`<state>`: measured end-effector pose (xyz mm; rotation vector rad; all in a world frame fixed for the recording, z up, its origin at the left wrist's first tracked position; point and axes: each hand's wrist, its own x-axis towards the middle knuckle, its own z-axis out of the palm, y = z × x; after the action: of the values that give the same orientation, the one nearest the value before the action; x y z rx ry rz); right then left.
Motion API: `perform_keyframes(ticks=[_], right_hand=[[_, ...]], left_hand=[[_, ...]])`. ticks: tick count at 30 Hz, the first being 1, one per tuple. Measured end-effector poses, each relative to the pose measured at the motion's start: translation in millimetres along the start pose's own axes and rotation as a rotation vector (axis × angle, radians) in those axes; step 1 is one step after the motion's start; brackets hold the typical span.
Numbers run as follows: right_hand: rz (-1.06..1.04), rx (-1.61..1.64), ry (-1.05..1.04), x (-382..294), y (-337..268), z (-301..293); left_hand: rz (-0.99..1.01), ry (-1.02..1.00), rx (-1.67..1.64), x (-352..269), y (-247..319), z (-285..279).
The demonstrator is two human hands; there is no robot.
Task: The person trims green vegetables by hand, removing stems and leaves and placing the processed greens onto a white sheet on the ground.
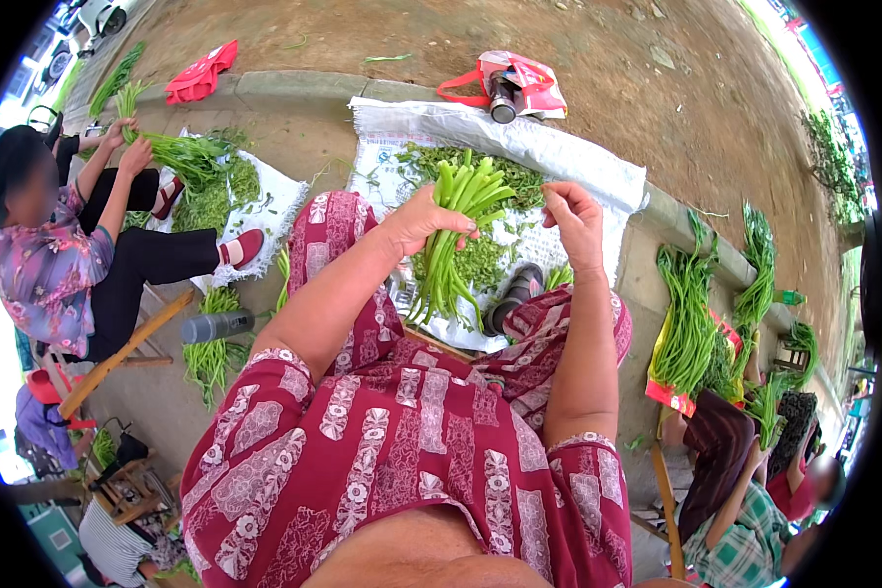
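My left hand (435, 220) is wrapped around a bunch of green leafy-vegetable stems (459, 242), their thick cut ends fanned upward and the thinner ends hanging down. To the right of the bunch, my right hand (575, 217) is raised with thumb and fingers curled together. Whether a thin green scrap is pinched at its fingertips is too small to tell. Below both hands, a white woven sack (595, 176) is spread over the ground, with a heap of stripped leaves (478, 261) on it.
A red-and-white bag (544, 77) holding a dark flask (502, 103) stands on the concrete curb (287, 92). At left, a seated co-worker (51, 264) grips greens near a grey bottle (217, 325). Long green bundles (683, 316) lie at right beside other seated people (742, 507).
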<state>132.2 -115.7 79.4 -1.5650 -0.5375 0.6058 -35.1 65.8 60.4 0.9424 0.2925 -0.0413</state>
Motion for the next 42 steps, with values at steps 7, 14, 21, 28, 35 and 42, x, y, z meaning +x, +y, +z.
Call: perform_keyframes(ticks=[7,14,21,28,35,42], right_hand=[[-0.004,0.113,-0.051,-6,-7,8],[-0.007,-0.061,-0.188,-9,-5,15],[-0.029,-0.106,-0.266,-9,-1,11],[-0.216,-0.227,-0.242,-8,0,13],[-0.570,-0.608,-0.092,-9,-4,25],[-0.639,-0.738,0.224,7,2,1]], left_hand=[[-0.046,0.001,0.024,1,-1,5],[-0.042,-0.014,0.258,8,-13,6],[-0.081,-0.011,0.190,7,-10,10],[-0.118,-0.034,0.101,6,-9,7],[-0.104,-0.014,0.102,8,-10,6],[-0.096,-0.012,0.181,3,-11,3]])
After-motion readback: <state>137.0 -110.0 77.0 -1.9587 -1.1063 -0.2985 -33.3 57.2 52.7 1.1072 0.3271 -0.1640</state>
